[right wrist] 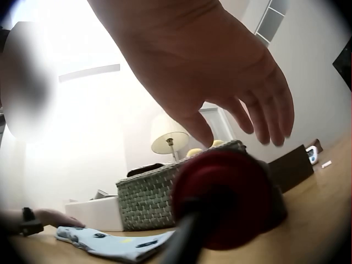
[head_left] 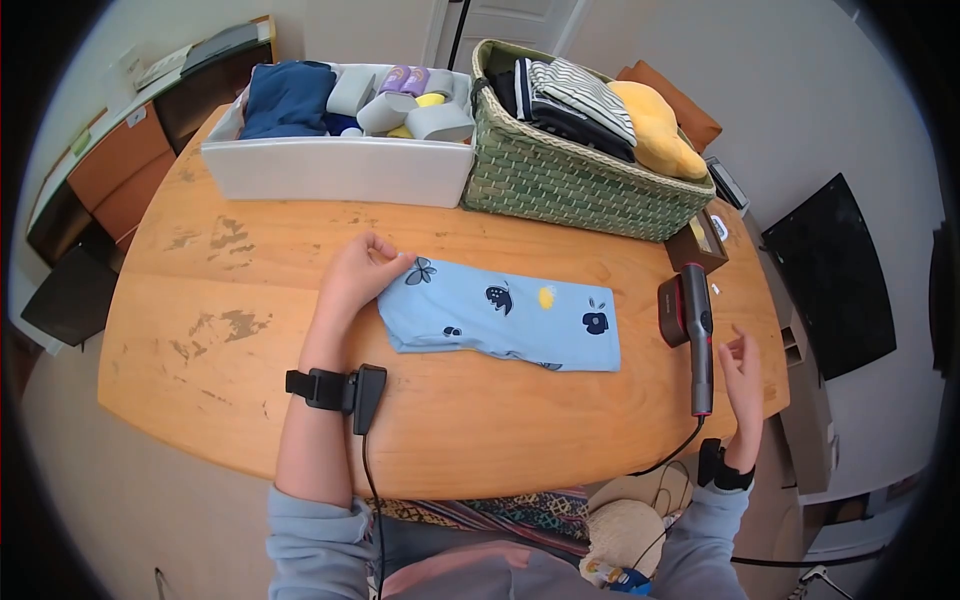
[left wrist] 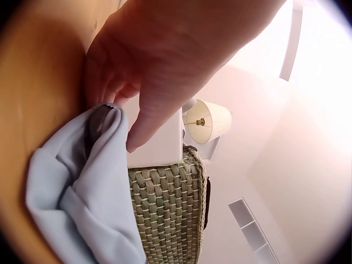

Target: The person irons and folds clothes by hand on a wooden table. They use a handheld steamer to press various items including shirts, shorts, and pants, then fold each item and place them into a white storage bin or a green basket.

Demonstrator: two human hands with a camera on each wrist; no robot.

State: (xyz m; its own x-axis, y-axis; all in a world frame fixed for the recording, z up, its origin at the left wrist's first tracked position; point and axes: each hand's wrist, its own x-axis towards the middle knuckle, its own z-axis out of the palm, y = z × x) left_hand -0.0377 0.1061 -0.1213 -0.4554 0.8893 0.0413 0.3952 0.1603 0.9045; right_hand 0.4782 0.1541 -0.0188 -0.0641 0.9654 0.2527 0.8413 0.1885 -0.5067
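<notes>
A light blue cloth [head_left: 500,310] with dark and yellow flower prints lies folded in a long strip on the wooden table. At its upper left corner my left hand [head_left: 360,275] pinches the fabric between thumb and fingers. In the left wrist view, the folds of the cloth [left wrist: 82,187] bunch up just below the thumb. A dark grey and red handheld steamer [head_left: 700,340] with a cord rests right of the cloth. My right hand [head_left: 742,380] hovers just beyond its handle, fingers loosely spread and holding nothing. From the right wrist, the steamer's red end [right wrist: 225,198] shows large and blurred below that hand [right wrist: 220,77].
Along the back stand a white bin [head_left: 330,170] of folded and rolled clothes and a green woven basket [head_left: 580,180] with striped clothing and a yellow plush thing. A small brown box [head_left: 697,245] sits behind the steamer. The steamer's cord [head_left: 675,455] runs over the table's front edge.
</notes>
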